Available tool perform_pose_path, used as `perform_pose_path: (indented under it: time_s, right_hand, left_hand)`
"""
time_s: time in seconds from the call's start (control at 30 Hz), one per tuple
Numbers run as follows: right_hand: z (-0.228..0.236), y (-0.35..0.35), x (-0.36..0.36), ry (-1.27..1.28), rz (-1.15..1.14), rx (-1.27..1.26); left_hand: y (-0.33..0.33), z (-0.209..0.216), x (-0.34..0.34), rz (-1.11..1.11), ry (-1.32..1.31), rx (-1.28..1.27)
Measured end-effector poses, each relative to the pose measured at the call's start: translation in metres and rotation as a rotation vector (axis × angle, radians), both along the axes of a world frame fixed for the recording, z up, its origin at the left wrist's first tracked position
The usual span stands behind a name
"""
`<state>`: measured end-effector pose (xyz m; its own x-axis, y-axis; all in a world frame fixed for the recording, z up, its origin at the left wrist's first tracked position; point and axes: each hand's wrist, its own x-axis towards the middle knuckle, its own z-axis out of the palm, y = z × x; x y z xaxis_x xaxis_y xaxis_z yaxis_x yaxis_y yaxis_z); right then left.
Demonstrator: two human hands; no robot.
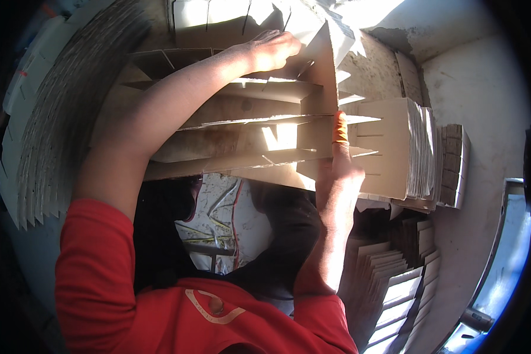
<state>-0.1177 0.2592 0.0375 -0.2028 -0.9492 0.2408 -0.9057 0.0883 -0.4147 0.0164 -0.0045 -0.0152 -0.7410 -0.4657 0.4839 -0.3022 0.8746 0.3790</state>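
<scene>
Several long brown cardboard strips [242, 121] stand on edge in front of me, running left to right. A cardboard cross strip [326, 76] stands across their right ends, slotted over them, with their pointed tips sticking out past it. My right hand [342, 168] is closed on the near end of this cross strip; an orange wrap [340, 128] covers one finger, which lies along its edge. Farther off, my left hand [272, 52] is curled closed at the farthest long strip, left of the cross strip. Its fingertips are partly hidden, but it appears to grip that strip.
Slotted cardboard sheets [389, 147] are stacked at the right, beside the wall [484, 100]. A tall, dense cardboard stack [59, 118] fills the left side. More cardboard pieces [389, 289] stand at lower right. Between my legs lies a pale plastic sheet [215, 206].
</scene>
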Motion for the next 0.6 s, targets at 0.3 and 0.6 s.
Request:
perform_pose_path:
  time_s: [0.3,0.6]
  right_hand:
    - [-0.018,-0.009,-0.003,-0.072,0.068,0.005]
    - [-0.004,-0.012,-0.002,0.259,0.004,0.099]
  left_hand:
    - [0.000,0.004,-0.002,-0.003,-0.132,0.207]
    - [0.018,0.058,0.044,0.206,-0.369,0.298]
